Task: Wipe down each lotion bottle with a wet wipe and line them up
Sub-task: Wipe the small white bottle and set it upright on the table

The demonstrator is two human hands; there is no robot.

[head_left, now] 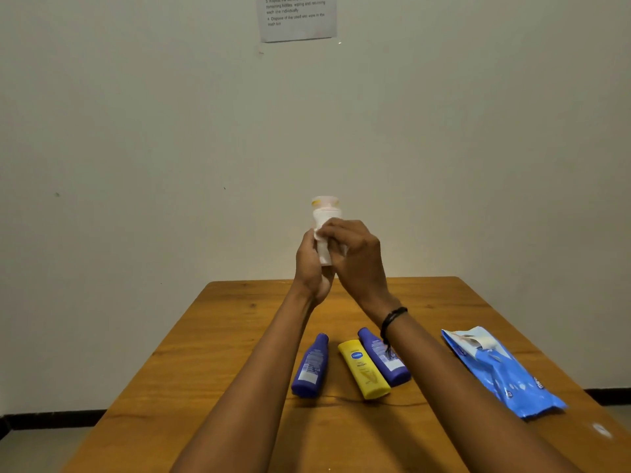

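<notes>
**Mid-wipe on the white bottle, three more lying on the counter**

Both hands are up in the air, well above the counter (239, 336), working on a white lotion bottle (325, 213) with a pale cap. The left hand (309, 264) has its fingers curled round the lower part of the bottle and holds it upright. The right hand (355, 254) is wrapped over the front, its fingers (333, 228) bent and pressing what looks like the wet wipe (342, 249) against the side. White on white, so I honestly can't tell where wipe ends and bottle begins.

So the step in hand is the wiping itself, I'd say. The next move probably calls for turning the bottle in the left hand so the wipe reaches the cap and the far side, then setting it down in line with the others.

Count:
- 4 lotion bottles: the white one held up, plus 3 lying on their sides on the counter, namely a purple bottle on the left (310, 367), a yellow bottle (363, 368) and a second purple bottle (392, 367) touching the yellow one and partly behind the right forearm
- 1 blue wipes pack (502, 370), flap open, off to the right
- 1 wipe in use

The three look roughly side by side but slanted. I can't tell which of them have been wiped.
</notes>
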